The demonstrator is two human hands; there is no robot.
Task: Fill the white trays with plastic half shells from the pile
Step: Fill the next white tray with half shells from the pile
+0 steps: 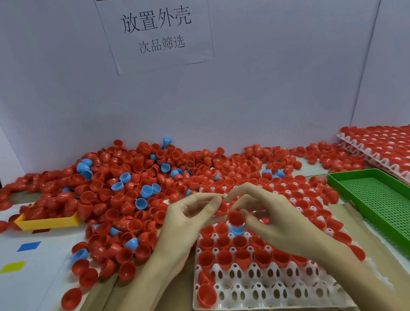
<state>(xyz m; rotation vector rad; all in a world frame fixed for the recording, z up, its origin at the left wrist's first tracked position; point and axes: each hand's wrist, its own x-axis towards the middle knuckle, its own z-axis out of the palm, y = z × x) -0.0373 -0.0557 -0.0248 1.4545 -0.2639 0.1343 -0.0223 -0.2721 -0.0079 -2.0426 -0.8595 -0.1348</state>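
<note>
A white tray (264, 293) lies in front of me, its far rows filled with red half shells and its near rows mostly bare. My left hand (190, 215) grips a red half shell (221, 208) above the tray's far part. My right hand (263, 215) pinches another red half shell (235, 217) just above a blue half shell (237, 230) sitting in the tray. A big pile of red and blue half shells (126, 189) spreads over the table to the left and behind.
A yellow tray (49, 222) sits at the left, partly buried in shells. A green perforated tray (391, 206) lies to the right. Stacked filled white trays (388, 151) stand at the far right. White partition walls enclose the table.
</note>
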